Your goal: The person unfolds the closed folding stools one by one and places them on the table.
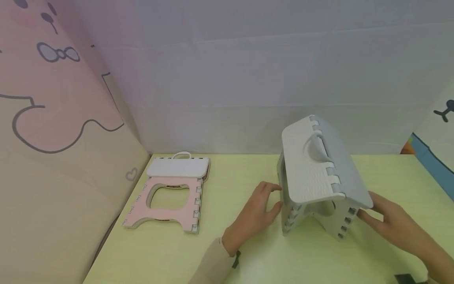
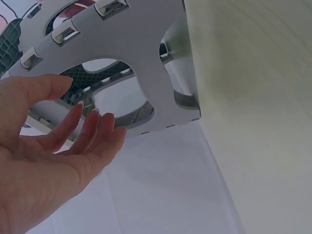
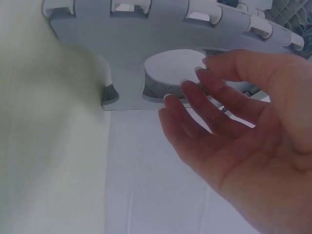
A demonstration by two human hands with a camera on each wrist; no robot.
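Note:
A white and grey folding step stool [image 1: 308,165] stands on the table, its top bent along the middle like a roof with a loop handle at the fold. My left hand [image 1: 252,221] is at the stool's left side, fingers loosely bent. In the left wrist view, that hand [image 2: 53,156] has thumb and fingers apart before the cut-out of a grey leg panel [image 2: 146,53]. My right hand [image 1: 399,227] is at the stool's lower right edge. The right wrist view shows this hand [image 3: 248,146] with relaxed fingers beside the other leg panel [image 3: 126,41]; contact is unclear.
A pink folding stool [image 1: 166,215] with a white top lies flattened on the left of the pale yellow-green table [image 1: 234,173]. Behind the table hangs a plain pale sheet [image 1: 227,79]. A pink and cream cartoon-printed cloth [image 1: 71,177] borders the left side.

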